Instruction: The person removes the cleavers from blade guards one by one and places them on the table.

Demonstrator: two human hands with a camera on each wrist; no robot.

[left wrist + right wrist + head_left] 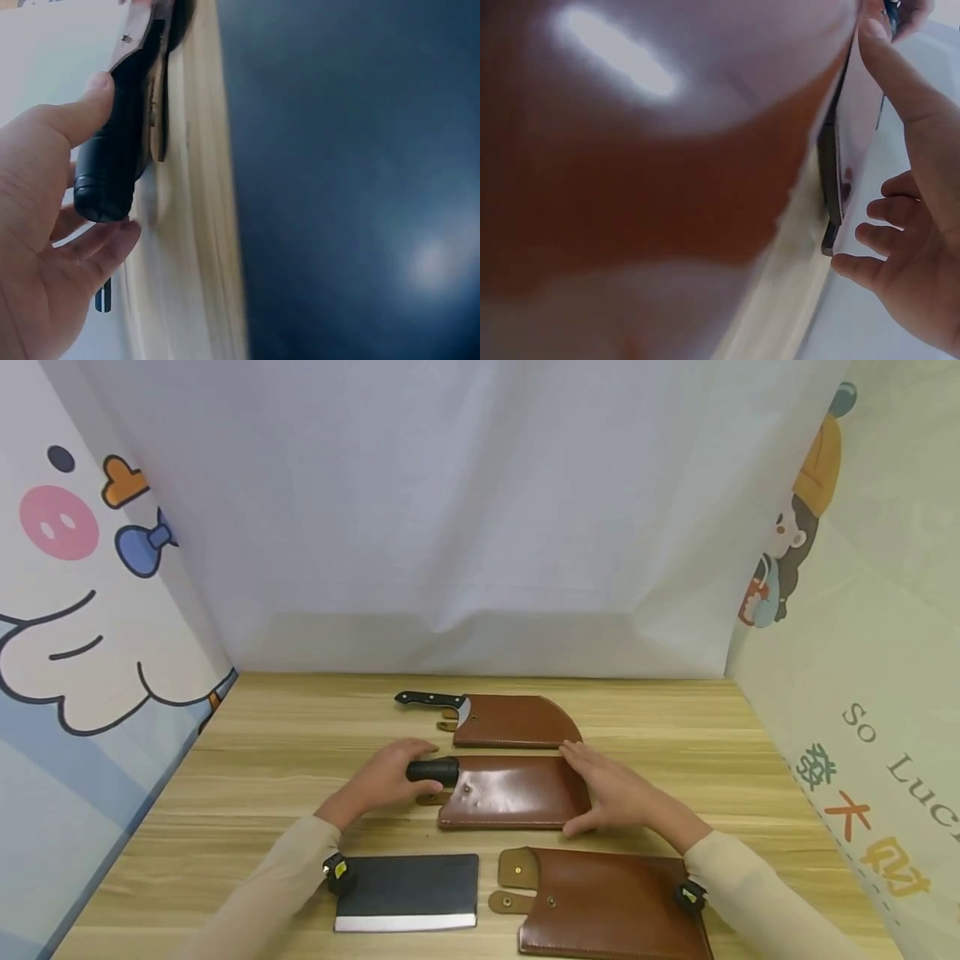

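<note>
A sheathed cleaver with a black handle [432, 771] lies in a glossy brown leather sheath [517, 789] in the middle of the table. My left hand [392, 777] is at the handle, thumb on the near side and fingers loosely spread on the far side. In the left wrist view the thumb tip lies along the black handle [112, 150], with the other fingers apart around its end. At the sheath's right end, my right hand [618, 789] has its fingers extended at the far corner and its thumb at the near corner.
Behind lies another knife in a brown sheath [517, 720], its black riveted handle [430, 698] pointing left. In front are a dark rectangular blade [408, 885], bright edge towards me, and a larger brown sheath [607, 897] with strap tabs. A white cloth [465, 527] hangs behind the table.
</note>
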